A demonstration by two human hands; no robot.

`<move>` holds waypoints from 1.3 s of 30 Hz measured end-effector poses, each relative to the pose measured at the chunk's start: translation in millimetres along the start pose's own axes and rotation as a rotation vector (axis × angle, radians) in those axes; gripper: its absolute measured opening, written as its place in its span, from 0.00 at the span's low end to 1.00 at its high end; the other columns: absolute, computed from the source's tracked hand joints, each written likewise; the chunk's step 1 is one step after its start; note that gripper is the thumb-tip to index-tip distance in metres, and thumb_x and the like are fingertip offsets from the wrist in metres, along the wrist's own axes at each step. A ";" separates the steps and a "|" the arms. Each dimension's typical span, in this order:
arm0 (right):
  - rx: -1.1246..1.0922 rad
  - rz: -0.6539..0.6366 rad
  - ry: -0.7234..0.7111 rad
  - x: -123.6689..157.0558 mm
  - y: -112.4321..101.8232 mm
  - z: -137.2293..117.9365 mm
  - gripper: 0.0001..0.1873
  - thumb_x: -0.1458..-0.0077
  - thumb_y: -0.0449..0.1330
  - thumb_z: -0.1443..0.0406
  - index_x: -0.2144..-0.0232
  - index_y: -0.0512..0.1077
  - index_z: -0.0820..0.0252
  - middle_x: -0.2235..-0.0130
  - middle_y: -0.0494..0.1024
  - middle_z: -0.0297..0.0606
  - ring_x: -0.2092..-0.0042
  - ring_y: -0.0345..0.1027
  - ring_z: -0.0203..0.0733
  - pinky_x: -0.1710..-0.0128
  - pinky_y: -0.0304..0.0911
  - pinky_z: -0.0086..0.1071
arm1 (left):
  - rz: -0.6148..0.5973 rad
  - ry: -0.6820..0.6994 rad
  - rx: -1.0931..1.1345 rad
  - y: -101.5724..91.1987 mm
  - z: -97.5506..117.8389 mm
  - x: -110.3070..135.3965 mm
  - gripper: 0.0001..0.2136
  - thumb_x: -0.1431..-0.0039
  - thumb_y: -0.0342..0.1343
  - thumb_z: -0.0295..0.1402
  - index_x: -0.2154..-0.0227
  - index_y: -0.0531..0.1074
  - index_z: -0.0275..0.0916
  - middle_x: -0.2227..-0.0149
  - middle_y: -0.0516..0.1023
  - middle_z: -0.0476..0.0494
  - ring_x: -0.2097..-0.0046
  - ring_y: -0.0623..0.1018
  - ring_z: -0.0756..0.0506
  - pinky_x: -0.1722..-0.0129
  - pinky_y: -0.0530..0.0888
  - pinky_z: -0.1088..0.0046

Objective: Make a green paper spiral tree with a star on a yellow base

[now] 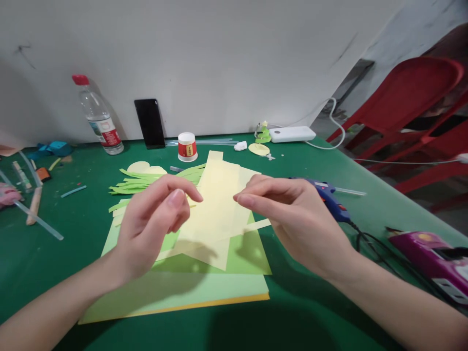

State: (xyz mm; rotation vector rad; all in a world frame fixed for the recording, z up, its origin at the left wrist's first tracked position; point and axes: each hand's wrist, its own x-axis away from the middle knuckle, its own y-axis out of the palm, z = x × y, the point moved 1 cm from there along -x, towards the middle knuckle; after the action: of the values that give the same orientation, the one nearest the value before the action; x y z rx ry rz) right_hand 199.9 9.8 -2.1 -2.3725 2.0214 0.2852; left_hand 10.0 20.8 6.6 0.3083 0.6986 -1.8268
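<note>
Yellow paper (216,219) lies on the bench (300,314) below, between my left grip (149,226) and right grip (300,219). The left's thumb and forefinger stand apart; the right's meet, whether on anything I cannot tell.

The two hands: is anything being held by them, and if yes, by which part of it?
Nothing shows held in the left hand. The right hand makes a pinch shape; whether anything thin is in it cannot be told.

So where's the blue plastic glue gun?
In the head view, the blue plastic glue gun lies right of centre on the green tabletop, partly hidden behind the right hand.
</note>
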 end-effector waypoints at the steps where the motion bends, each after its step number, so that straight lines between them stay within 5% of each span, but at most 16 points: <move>1: 0.013 0.006 -0.012 -0.1 -0.5 0.4 0.06 0.54 0.64 0.67 0.79 0.77 0.50 0.75 0.73 0.31 0.71 0.64 0.32 0.73 0.59 0.26 | 0.045 0.122 -0.136 -2.8 0.0 -1.6 0.10 0.38 0.43 0.30 0.71 0.68 0.40 0.80 0.63 0.52 0.77 0.64 0.52 0.79 0.62 0.75; 4: 0.059 0.015 -0.047 -0.1 -1.5 1.3 0.06 0.54 0.64 0.68 0.78 0.77 0.48 0.76 0.72 0.31 0.70 0.63 0.32 0.73 0.58 0.27 | 0.236 0.401 -0.468 -10.6 -3.0 -6.9 0.06 0.44 0.52 0.30 0.76 0.67 0.40 0.66 0.68 0.47 0.63 0.69 0.48 0.64 0.69 0.68; 7: 0.090 0.010 -0.067 0.6 -1.1 1.7 0.06 0.56 0.66 0.67 0.78 0.77 0.47 0.77 0.71 0.31 0.72 0.61 0.32 0.74 0.57 0.28 | 0.396 0.382 -0.416 -14.8 -7.2 -11.5 0.06 0.51 0.57 0.25 0.69 0.68 0.40 0.58 0.65 0.47 0.52 0.67 0.45 0.49 0.66 0.63; 9: 0.096 -0.002 -0.074 1.1 0.0 1.8 0.07 0.58 0.67 0.67 0.78 0.77 0.47 0.78 0.70 0.30 0.73 0.59 0.32 0.75 0.55 0.28 | 0.344 0.322 -0.311 -11.9 -7.2 -12.0 0.13 0.51 0.56 0.23 0.61 0.68 0.40 0.55 0.65 0.46 0.48 0.65 0.45 0.45 0.64 0.62; 11: 0.097 -0.031 -0.066 1.3 1.6 2.2 0.07 0.59 0.67 0.68 0.79 0.77 0.47 0.78 0.70 0.30 0.74 0.58 0.32 0.75 0.54 0.29 | 0.152 0.264 -0.315 -3.7 -5.0 -9.6 0.16 0.49 0.55 0.24 0.55 0.66 0.39 0.52 0.67 0.44 0.47 0.66 0.45 0.45 0.64 0.62; 14: 0.077 -0.105 -0.013 1.1 4.8 3.8 0.05 0.57 0.66 0.67 0.78 0.77 0.48 0.76 0.71 0.30 0.72 0.60 0.32 0.73 0.55 0.28 | -0.154 0.187 -0.431 12.2 -3.0 -2.4 0.16 0.48 0.58 0.30 0.56 0.67 0.37 0.56 0.74 0.43 0.52 0.71 0.45 0.46 0.64 0.59; 16: 0.032 -0.152 0.043 1.0 6.9 5.3 0.04 0.55 0.65 0.65 0.77 0.77 0.48 0.74 0.72 0.31 0.71 0.61 0.32 0.71 0.57 0.28 | -0.224 0.159 -0.442 19.7 -3.6 1.6 0.13 0.48 0.59 0.32 0.59 0.69 0.37 0.60 0.77 0.44 0.56 0.74 0.46 0.45 0.62 0.57; 20: -0.086 -0.215 0.139 1.6 9.2 5.9 0.05 0.51 0.62 0.63 0.76 0.78 0.48 0.74 0.71 0.31 0.69 0.62 0.32 0.67 0.58 0.27 | -0.173 0.195 -0.440 21.8 -4.6 3.5 0.03 0.43 0.55 0.27 0.67 0.73 0.38 0.68 0.79 0.50 0.64 0.75 0.49 0.47 0.63 0.59; 30: -0.212 -0.181 0.285 2.4 10.5 5.3 0.05 0.52 0.62 0.60 0.72 0.79 0.49 0.69 0.75 0.32 0.67 0.62 0.31 0.65 0.58 0.24 | -0.025 0.227 -0.352 10.3 1.7 -1.6 0.05 0.52 0.62 0.25 0.78 0.74 0.39 0.77 0.78 0.53 0.72 0.74 0.52 0.47 0.65 0.60; 34: -0.205 -0.161 0.285 2.0 10.3 2.4 0.06 0.52 0.62 0.60 0.71 0.79 0.50 0.64 0.76 0.32 0.65 0.60 0.32 0.64 0.57 0.25 | 0.021 0.297 -0.427 7.9 2.0 -3.3 0.06 0.53 0.64 0.27 0.79 0.71 0.38 0.78 0.77 0.53 0.72 0.74 0.52 0.48 0.67 0.57; 39: -0.230 -0.161 0.298 4.4 11.0 2.7 0.08 0.51 0.59 0.61 0.71 0.79 0.54 0.71 0.71 0.33 0.69 0.53 0.31 0.67 0.54 0.26 | 0.083 0.449 -0.586 5.8 -0.8 -3.7 0.07 0.52 0.63 0.31 0.74 0.70 0.39 0.74 0.76 0.50 0.71 0.75 0.50 0.50 0.68 0.55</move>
State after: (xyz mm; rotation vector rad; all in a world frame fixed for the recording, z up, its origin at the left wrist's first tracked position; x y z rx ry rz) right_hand 189.4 4.0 -4.2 -2.8540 1.9852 0.1785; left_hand 16.6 22.8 6.0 0.3492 1.4668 -1.4019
